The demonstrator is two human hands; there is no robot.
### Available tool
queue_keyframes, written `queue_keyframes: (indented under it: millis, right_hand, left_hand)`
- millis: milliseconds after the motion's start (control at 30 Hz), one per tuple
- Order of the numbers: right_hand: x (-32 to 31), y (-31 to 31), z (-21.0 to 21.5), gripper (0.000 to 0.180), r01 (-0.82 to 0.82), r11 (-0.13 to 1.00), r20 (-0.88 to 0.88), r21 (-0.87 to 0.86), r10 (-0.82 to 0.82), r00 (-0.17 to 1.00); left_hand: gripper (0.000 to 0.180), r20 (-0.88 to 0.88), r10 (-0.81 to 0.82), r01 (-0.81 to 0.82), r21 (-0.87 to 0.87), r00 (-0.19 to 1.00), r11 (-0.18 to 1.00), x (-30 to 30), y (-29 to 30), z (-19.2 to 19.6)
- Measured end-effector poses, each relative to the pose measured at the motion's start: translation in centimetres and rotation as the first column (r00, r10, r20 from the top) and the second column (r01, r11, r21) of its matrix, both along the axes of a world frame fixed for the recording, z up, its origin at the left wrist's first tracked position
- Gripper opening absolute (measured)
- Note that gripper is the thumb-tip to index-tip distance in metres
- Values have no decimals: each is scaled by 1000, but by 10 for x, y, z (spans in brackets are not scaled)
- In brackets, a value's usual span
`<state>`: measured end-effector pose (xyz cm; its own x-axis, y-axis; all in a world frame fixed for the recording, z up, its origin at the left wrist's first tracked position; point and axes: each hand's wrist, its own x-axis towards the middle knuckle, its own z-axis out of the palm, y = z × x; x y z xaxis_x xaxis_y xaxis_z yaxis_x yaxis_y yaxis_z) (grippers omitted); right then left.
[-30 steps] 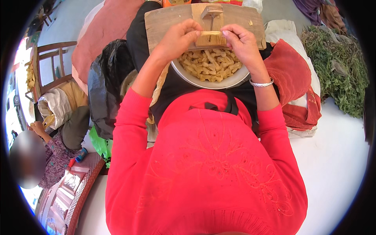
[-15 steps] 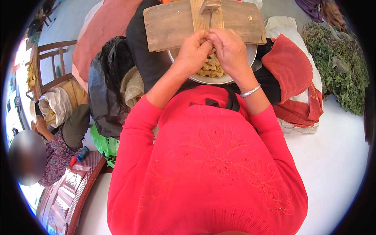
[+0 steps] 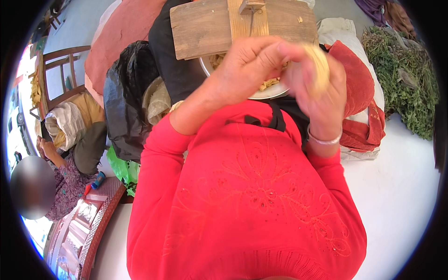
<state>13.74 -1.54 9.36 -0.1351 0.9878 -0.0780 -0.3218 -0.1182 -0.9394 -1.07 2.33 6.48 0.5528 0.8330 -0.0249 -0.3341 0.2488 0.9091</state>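
Observation:
My right hand [image 3: 322,107], smeared by motion, is raised in front of the bowl with a pale yellow curved strip [image 3: 319,67] in its fingers. Just left of it is my left hand [image 3: 245,70], closed, its thumb and fingers meeting close to the right hand; what they pinch is hidden. Behind both hands lies a light metal bowl [image 3: 204,67], partly covered, with several yellow-brown pieces [image 3: 269,84] in it. Across the bowl's far side rests a wooden board [image 3: 200,30], carrying a small wooden block [image 3: 252,5] and a thin dark metal part below it.
A black plastic bag [image 3: 126,102] stands at the left, near a green bag [image 3: 122,170]. Red cloth [image 3: 361,91] lies over a white sack at the right, with cut greenery [image 3: 406,84] beyond. Another person [image 3: 70,191] sits at the far left by a wooden chair [image 3: 60,77].
Both hands have come up and toward me from over the bowl. My right hand has swung rightward and turned, bringing the yellow strip into sight.

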Motion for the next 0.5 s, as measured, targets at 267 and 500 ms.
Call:
queue_keyframes:
  millis: [267, 500]
  right_hand:
    - [7, 33, -90, 19, 30, 852, 785, 523, -495, 371]
    - [13, 10, -133, 20, 23, 980, 730, 200, -164, 663]
  left_hand:
    - [32, -27, -155, 137, -340, 988, 930, 8, 9, -58]
    - [18, -676, 241, 179, 489, 696, 854, -9, -6, -93]
